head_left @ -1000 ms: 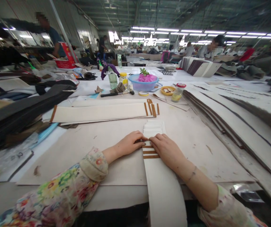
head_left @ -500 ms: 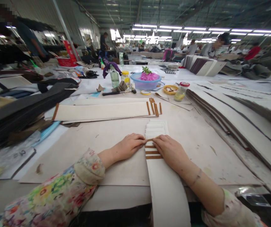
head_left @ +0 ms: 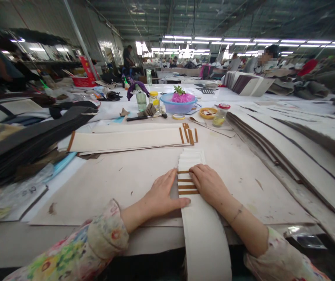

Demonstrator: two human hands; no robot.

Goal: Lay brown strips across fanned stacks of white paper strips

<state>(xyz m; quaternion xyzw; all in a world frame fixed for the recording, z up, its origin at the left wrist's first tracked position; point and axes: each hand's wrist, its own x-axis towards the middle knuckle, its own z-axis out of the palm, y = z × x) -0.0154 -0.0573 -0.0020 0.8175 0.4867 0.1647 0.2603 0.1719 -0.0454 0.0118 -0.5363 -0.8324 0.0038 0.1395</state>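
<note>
A stack of long cream strips (head_left: 204, 230) runs from the middle of the table over its front edge, with several narrow brown bands (head_left: 187, 187) across it. My left hand (head_left: 163, 193) lies at the stack's left edge, thumb stretched onto the cream surface below the bands and fingers apart from it. On the other side, my right hand (head_left: 210, 183) rests on the stack, its fingertips on the right end of the topmost brown band. The fingers are bent downward, and part of the bands is hidden under them.
Behind my hands lie more cream strips (head_left: 126, 141) and loose brown pieces (head_left: 190, 136). Farther back stand a blue basin (head_left: 177, 106), a red-lidded jar (head_left: 221, 116), a yellow dish (head_left: 208, 113) and a hammer (head_left: 145, 117). Layered sheets (head_left: 273, 148) line the right; dark material (head_left: 32, 144) fills the left.
My left hand has spread, its thumb moving down and away from the fingers, off the topmost band. My right hand stays on that band. The view has shifted slightly.
</note>
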